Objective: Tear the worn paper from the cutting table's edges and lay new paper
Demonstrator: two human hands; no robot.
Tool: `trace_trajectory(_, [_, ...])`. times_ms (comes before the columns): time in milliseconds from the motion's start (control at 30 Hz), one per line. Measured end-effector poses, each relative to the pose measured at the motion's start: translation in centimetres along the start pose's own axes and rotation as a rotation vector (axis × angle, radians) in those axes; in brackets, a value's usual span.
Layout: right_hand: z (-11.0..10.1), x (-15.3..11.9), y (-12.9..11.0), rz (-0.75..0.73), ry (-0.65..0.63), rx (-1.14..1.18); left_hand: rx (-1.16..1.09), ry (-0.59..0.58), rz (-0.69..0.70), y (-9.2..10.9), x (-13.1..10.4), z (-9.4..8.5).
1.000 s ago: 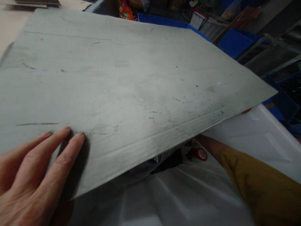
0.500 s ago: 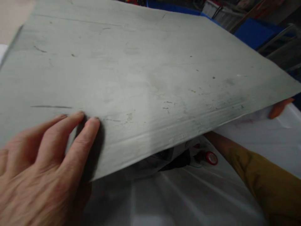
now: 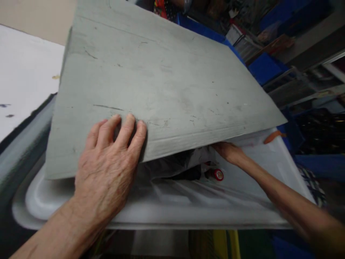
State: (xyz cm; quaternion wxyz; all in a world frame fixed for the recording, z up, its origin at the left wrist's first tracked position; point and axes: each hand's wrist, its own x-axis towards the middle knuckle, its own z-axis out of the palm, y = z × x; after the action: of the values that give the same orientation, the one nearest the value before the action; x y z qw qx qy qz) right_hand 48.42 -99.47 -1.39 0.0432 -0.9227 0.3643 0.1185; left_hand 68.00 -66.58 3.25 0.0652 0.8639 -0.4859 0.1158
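A scuffed pale grey flat board lies slanted over a white plastic tub. My left hand is at its near edge, fingers bent over the top face; its thumb is out of sight. My right hand reaches in under the near edge on the right, touching or very close to the underside, and its fingers are hidden. Inside the tub, below the board, are crumpled plastic sheeting, dark stuff I cannot make out and a small round red-rimmed thing.
An orange piece sits on the tub's right rim. Blue bins and cluttered shelving stand at the right and back. On the left is a white surface beside a dark grey rounded edge. Something yellow shows below the tub.
My view has drawn back, so more of the tub and both arms show. The board appears smaller and its slant differs a little. My left hand stays at its near edge.
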Motion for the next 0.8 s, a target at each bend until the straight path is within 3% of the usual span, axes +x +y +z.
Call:
trace_trajectory(67, [-1.2, -5.4, -0.5, -0.053, -0.035, 0.020, -0.026, 0.010, 0.015, -0.1, -0.1, 0.1])
trace_trajectory(167, [-1.4, -13.2, -1.5, 0.007, 0.153, 0.231, -0.035, 0.049, 0.045, -0.2, -0.2, 0.3])
trace_trajectory(267, [-0.2, -16.9, -2.4, 0.090, 0.308, 0.305, -0.013, 0.068, 0.064, -0.4, -0.3, 0.3])
trace_trajectory(433, [1.0, -15.3, -3.1, 0.288, 0.461, 0.278, 0.042, 0.079, 0.128, -0.8, -0.2, -0.4])
trace_trajectory(667, [0.8, -12.4, -3.3, 0.250, 0.517, 0.293, 0.039, 0.130, 0.193, -1.9, 0.1, -1.6])
trace_trajectory(800, [0.8, -11.4, -3.2, 0.186, 0.547, 0.549, 0.086, 0.080, 0.201, -2.1, 0.1, -2.5])
